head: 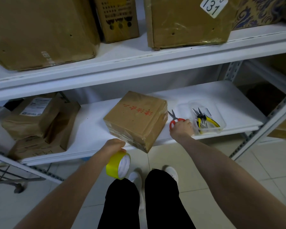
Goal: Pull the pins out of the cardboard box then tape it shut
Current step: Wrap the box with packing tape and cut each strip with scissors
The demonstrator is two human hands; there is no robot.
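A small cardboard box [135,119] with red writing on top sits closed on the lower white shelf [92,129], glossy tape along its near edges. My left hand [113,147] grips a yellow tape roll [118,166] in front of the shelf edge, below the box's near corner. My right hand [182,129] is curled round the red handles of a pair of scissors [174,119] lying just right of the box, blades pointing away. No pins are visible on the box.
A clear plastic tray [220,118] with yellow-handled pliers [205,120] stands right of the scissors. Taped parcels [38,123] are stacked at the shelf's left. Large cartons [40,30] fill the upper shelf. My legs and white shoes stand on the tiled floor below.
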